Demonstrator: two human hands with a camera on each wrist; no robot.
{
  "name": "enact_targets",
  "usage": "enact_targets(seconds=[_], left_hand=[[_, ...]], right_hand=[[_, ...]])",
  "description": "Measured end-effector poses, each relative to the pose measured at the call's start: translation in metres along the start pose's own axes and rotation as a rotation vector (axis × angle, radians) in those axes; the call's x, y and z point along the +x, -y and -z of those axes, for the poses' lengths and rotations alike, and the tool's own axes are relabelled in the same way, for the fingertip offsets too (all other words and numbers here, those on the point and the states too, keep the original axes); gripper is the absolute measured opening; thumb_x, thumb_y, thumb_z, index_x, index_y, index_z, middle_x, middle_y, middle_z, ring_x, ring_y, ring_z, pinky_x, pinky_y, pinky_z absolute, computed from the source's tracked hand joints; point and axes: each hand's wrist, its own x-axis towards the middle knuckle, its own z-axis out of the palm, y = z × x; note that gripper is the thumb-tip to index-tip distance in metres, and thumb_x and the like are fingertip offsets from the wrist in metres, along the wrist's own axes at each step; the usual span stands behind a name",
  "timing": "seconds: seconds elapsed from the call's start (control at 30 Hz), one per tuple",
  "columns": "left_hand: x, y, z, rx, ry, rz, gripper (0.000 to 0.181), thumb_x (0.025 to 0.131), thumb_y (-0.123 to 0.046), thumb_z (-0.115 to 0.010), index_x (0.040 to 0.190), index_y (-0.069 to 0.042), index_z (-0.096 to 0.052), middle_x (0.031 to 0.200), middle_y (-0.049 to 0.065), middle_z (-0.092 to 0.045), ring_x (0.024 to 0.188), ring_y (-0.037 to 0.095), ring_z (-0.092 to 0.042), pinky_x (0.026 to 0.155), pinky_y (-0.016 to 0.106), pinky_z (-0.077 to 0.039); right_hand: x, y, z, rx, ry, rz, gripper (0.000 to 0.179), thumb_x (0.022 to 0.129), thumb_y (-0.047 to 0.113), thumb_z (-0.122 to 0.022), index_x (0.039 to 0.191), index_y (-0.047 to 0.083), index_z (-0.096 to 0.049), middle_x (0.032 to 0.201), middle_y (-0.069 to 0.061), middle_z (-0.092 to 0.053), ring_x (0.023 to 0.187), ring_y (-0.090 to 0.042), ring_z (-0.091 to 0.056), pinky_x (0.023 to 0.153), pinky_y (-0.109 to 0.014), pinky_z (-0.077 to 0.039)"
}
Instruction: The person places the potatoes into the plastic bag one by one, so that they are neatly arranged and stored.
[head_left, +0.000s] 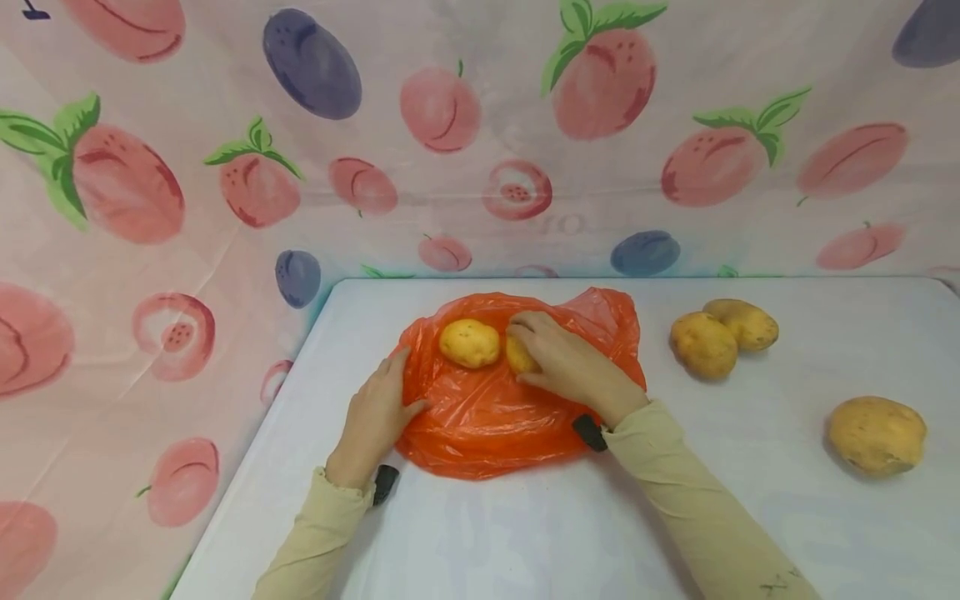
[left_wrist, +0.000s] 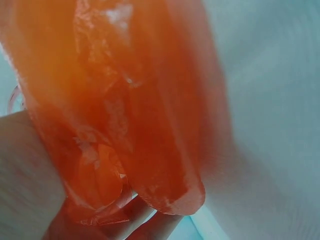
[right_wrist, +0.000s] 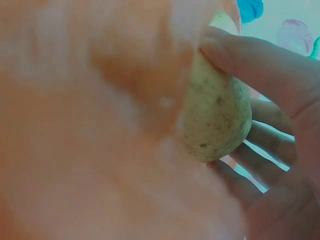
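An orange-red plastic bag (head_left: 480, 417) lies spread on the table, with a yellow potato (head_left: 469, 343) on it. My right hand (head_left: 558, 354) grips a second potato (head_left: 520, 356) over the bag, just right of the first. In the right wrist view the thumb and fingers curve round this potato (right_wrist: 217, 110), and blurred plastic covers part of it. At the bag's left side my left hand (head_left: 378, 408) holds the edge, thumb on the near side and fingers along the outside. The plastic (left_wrist: 135, 100) hides part of those fingers in the left wrist view.
Two potatoes touch each other at the right of the bag, the front one (head_left: 703, 345) partly covering the back one (head_left: 742, 323). A larger potato (head_left: 876, 435) lies farther right on the white table (head_left: 480, 542). A fruit-print curtain (head_left: 480, 183) hangs behind the table and at its left.
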Motion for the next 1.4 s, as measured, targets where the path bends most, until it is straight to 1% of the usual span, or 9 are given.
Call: enact_targets(seconds=[0.2, 0.33, 0.47, 0.63, 0.7, 0.87, 0.93, 1.13, 1.4], left_hand=[[0.001, -0.001, 0.0, -0.007, 0.008, -0.002, 0.086, 0.079, -0.021, -0.085, 0.148, -0.001, -0.038, 0.13, 0.021, -0.058, 0.112, 0.036, -0.061, 0.094, 0.052, -0.054], [0.002, -0.002, 0.0, -0.005, 0.009, 0.0, 0.086, 0.078, -0.022, -0.086, 0.148, -0.002, -0.038, 0.126, 0.02, -0.059, 0.109, 0.035, -0.062, 0.093, 0.051, -0.055], [0.003, -0.002, 0.0, -0.004, 0.013, 0.005, 0.086, 0.079, -0.023, -0.085, 0.148, -0.002, -0.038, 0.129, 0.02, -0.058, 0.111, 0.035, -0.061, 0.094, 0.051, -0.055], [0.003, -0.004, 0.0, -0.013, 0.021, 0.009, 0.086, 0.079, -0.023, -0.085, 0.148, -0.002, -0.038, 0.132, 0.02, -0.057, 0.114, 0.035, -0.06, 0.095, 0.052, -0.054], [0.002, -0.005, 0.0, -0.018, 0.026, 0.009, 0.085, 0.08, -0.023, -0.085, 0.148, -0.002, -0.038, 0.133, 0.021, -0.057, 0.115, 0.036, -0.06, 0.095, 0.052, -0.054], [0.001, -0.006, 0.0, -0.01, 0.028, 0.014, 0.084, 0.08, -0.023, -0.084, 0.148, -0.002, -0.039, 0.134, 0.021, -0.056, 0.116, 0.037, -0.06, 0.095, 0.053, -0.053], [0.0, -0.006, 0.0, -0.006, 0.026, 0.011, 0.084, 0.08, -0.022, -0.084, 0.148, -0.002, -0.039, 0.134, 0.021, -0.057, 0.116, 0.037, -0.06, 0.095, 0.054, -0.053], [-0.001, -0.004, 0.0, -0.003, 0.021, -0.007, 0.084, 0.081, -0.021, -0.084, 0.148, -0.001, -0.037, 0.132, 0.021, -0.057, 0.114, 0.036, -0.061, 0.095, 0.053, -0.054], [-0.001, -0.002, 0.003, 0.01, 0.031, 0.001, 0.083, 0.081, -0.021, -0.083, 0.148, -0.001, -0.038, 0.131, 0.022, -0.057, 0.113, 0.037, -0.061, 0.094, 0.053, -0.054]], right_hand=[[0.003, -0.002, -0.004, 0.002, -0.017, 0.008, 0.063, 0.086, 0.018, -0.079, 0.139, -0.001, -0.051, 0.143, -0.014, -0.047, 0.134, -0.028, -0.044, 0.111, -0.041, -0.044], [0.006, -0.003, -0.005, -0.022, -0.048, 0.036, 0.062, 0.085, 0.016, -0.079, 0.138, -0.003, -0.051, 0.142, -0.016, -0.047, 0.133, -0.029, -0.044, 0.11, -0.041, -0.045], [0.009, -0.004, -0.005, -0.06, -0.071, 0.044, 0.062, 0.084, 0.014, -0.081, 0.137, -0.002, -0.052, 0.141, -0.016, -0.048, 0.133, -0.028, -0.044, 0.11, -0.04, -0.045], [0.012, -0.005, -0.008, -0.087, -0.056, 0.04, 0.063, 0.084, 0.011, -0.08, 0.139, -0.001, -0.052, 0.145, -0.015, -0.048, 0.138, -0.029, -0.041, 0.113, -0.042, -0.04], [0.012, -0.005, -0.009, -0.1, -0.059, 0.046, 0.057, 0.087, 0.009, -0.077, 0.138, 0.0, -0.053, 0.145, -0.014, -0.049, 0.138, -0.029, -0.041, 0.114, -0.043, -0.039], [0.015, -0.005, -0.013, -0.123, -0.103, 0.08, 0.033, 0.098, 0.004, -0.059, 0.13, 0.0, -0.058, 0.143, -0.014, -0.051, 0.137, -0.029, -0.042, 0.114, -0.042, -0.04], [0.015, -0.004, -0.015, -0.126, -0.114, 0.085, 0.031, 0.1, 0.004, -0.054, 0.13, -0.001, -0.058, 0.143, -0.014, -0.051, 0.136, -0.028, -0.043, 0.113, -0.042, -0.04], [0.013, -0.001, -0.015, -0.111, -0.111, 0.068, 0.037, 0.098, 0.001, -0.056, 0.135, 0.0, -0.055, 0.144, -0.014, -0.05, 0.137, -0.028, -0.042, 0.114, -0.042, -0.039], [0.008, 0.002, -0.015, -0.088, -0.118, 0.077, 0.051, 0.094, 0.002, -0.064, 0.142, 0.0, -0.049, 0.148, -0.015, -0.046, 0.14, -0.029, -0.039, 0.114, -0.042, -0.039]])
